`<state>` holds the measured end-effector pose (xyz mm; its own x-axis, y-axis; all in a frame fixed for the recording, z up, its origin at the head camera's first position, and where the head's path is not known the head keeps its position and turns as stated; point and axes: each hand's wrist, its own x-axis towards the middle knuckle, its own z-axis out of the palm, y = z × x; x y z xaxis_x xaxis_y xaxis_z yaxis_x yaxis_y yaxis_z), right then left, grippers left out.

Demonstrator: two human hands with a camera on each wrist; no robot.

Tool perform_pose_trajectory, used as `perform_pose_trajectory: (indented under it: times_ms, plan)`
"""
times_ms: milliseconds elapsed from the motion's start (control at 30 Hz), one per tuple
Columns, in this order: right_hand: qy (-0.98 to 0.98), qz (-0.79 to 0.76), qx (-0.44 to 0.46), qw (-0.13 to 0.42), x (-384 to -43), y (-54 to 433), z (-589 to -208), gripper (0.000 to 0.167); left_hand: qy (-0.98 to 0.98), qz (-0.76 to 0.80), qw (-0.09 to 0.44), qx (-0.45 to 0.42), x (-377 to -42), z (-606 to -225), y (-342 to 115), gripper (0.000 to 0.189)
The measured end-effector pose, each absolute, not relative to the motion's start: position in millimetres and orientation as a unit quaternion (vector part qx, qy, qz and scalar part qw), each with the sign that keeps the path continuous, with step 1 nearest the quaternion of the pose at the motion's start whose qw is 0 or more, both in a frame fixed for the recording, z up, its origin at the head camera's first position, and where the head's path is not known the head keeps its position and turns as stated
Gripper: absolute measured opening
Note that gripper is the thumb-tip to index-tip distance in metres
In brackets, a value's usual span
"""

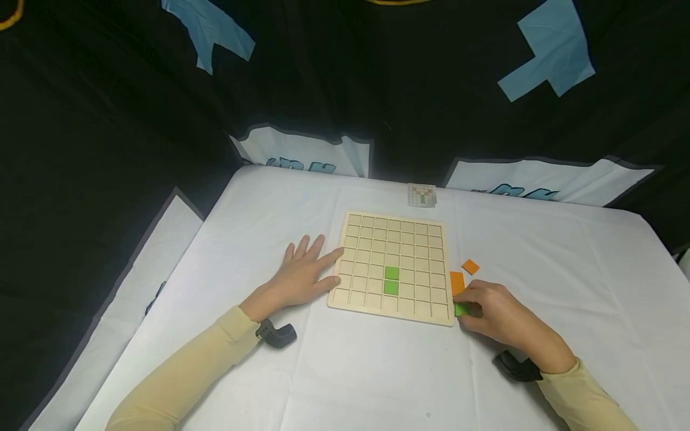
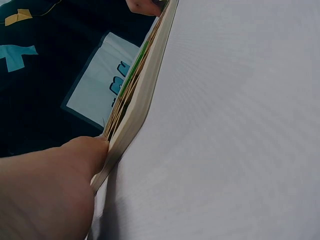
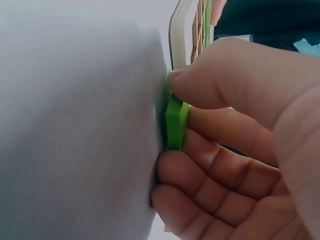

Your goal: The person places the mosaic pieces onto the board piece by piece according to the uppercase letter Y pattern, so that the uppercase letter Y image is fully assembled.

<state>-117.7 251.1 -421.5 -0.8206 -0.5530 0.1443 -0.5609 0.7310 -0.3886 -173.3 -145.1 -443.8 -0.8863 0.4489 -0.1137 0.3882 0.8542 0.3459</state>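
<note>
A pale wooden grid board [image 1: 415, 246] lies on the table with two green square tiles [image 1: 392, 273] set one above the other in its cells. My left hand [image 1: 299, 276] has its fingers spread on the cloth, thumb and index fingertip at the board's left edge. Just off the right edge, my right hand [image 1: 497, 312] pinches a green tile [image 3: 176, 122] between thumb and fingers, low over the cloth. Beside those fingers is an orange piece [image 1: 457, 282], partly covered by the hand. A small orange square tile [image 1: 471, 266] lies turned cornerwise behind it.
A small card with a printed grid pattern [image 1: 422, 196] lies behind the board. White cloth [image 1: 377, 371] covers the table, and black curtains [image 1: 377, 78] hang at the back and left. Each wrist wears a black device, the left one [image 1: 277, 334] touching the sleeve cuff.
</note>
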Motion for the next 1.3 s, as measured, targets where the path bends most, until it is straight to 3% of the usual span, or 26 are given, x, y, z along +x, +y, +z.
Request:
perform_pose_trajectory:
  times_ms: [400,1300]
  plan:
    - [-0.925,0.207,0.314,0.047,-124,251,-418,0.025,0.958,0.162,0.094,0.218,-172,-444,-146,0.066]
    - [-0.931,0.208,0.3,0.032,-165,210,-407,0.016,0.957,0.162,0.091,0.222,-174,-447,-146,0.066]
